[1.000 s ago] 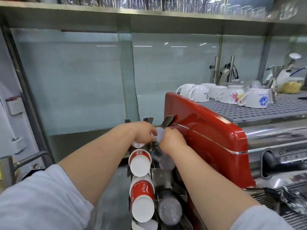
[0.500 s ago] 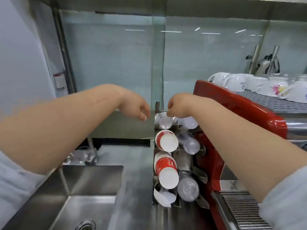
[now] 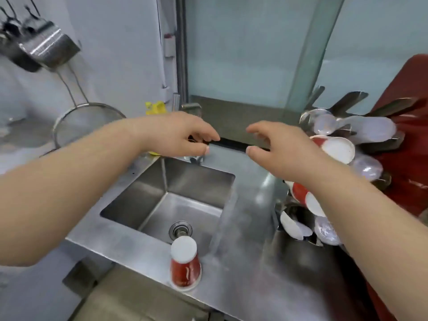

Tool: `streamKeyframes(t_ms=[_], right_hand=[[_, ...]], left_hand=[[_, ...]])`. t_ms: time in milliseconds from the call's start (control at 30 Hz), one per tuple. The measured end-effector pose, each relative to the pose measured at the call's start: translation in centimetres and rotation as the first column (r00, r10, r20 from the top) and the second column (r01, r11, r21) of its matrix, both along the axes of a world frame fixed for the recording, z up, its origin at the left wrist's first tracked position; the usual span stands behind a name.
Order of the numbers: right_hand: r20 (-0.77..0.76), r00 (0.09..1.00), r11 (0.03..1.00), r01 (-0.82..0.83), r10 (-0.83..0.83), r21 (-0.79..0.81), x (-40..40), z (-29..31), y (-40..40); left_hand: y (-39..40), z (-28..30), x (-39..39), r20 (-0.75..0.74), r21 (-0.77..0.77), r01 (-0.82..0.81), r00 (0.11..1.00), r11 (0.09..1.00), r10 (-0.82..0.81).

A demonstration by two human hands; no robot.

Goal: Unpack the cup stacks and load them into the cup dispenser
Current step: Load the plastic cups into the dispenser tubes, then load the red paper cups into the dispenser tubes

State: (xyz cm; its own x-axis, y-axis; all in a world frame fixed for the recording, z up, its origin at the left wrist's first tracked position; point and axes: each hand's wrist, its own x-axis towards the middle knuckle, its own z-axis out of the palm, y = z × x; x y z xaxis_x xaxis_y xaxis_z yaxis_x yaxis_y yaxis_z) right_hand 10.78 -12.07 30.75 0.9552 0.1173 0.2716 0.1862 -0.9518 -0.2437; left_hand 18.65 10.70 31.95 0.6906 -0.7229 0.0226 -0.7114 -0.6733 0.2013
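— Steel was everywhere: the tabletop (image 3: 243,269) and the sink (image 3: 166,205) sunk into it. Where were the hands?

— Both hung in the air above the sink's far edge, palms down, forearms reaching in from the bottom corners. The left hand (image 3: 178,135) had its fingers loosely bent downward and gripped nothing. The right hand (image 3: 280,151) was spread, thumb apart from the fingers, also holding nothing.

— And the cups?

— One red paper cup (image 3: 184,265) stood upside down on the tabletop, just at the sink's near rim, apart from both hands. The cup dispenser (image 3: 342,144) sat at the right, with red-and-white cups and clear ones poking out of its tubes.

— Could you see all of it?

— No. The right forearm covered the middle of the dispenser, and the frame's edge cut off the red machine (image 3: 407,158) beside it. Motion blur smeared the clear cups, so I couldn't count them. A strainer (image 3: 81,126) at the left was blurred too.
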Motion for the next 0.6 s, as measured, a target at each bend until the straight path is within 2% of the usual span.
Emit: streamKeyframes(t_ms=[133, 200, 333, 433, 600], right_hand=[[-0.018, 0.996, 0.986, -0.078, 0.082, 0.15, -0.7, -6.9, 3.3], [-0.057, 0.991, 0.972, -0.106, 0.12, 0.21, -1.3, -10.0, 4.7], [-0.138, 0.979, 0.959, -0.11, 0.15, 0.261, -2.5, -15.1, 6.4], [-0.211, 0.963, 0.951, -0.101, 0.167, 0.292, -3.3, -18.1, 7.8], [-0.298, 0.92, 0.93, -0.15, 0.256, 0.334, -4.1, -20.6, 10.3]], left_hand=[[3.5, -6.4, -1.4, -0.042, -0.195, -0.055, 0.998, 0.979, 0.047], [4.9, -10.2, -2.3, -0.089, -0.243, -0.104, 0.992, 0.964, 0.085], [6.7, -17.6, -5.7, -0.295, -0.331, -0.241, 0.945, 0.913, 0.142], [7.6, -22.2, -7.9, -0.443, -0.348, -0.378, 0.873, 0.858, 0.205], [8.5, -27.0, -9.9, -0.596, -0.346, -0.49, 0.773, 0.8, 0.217]])
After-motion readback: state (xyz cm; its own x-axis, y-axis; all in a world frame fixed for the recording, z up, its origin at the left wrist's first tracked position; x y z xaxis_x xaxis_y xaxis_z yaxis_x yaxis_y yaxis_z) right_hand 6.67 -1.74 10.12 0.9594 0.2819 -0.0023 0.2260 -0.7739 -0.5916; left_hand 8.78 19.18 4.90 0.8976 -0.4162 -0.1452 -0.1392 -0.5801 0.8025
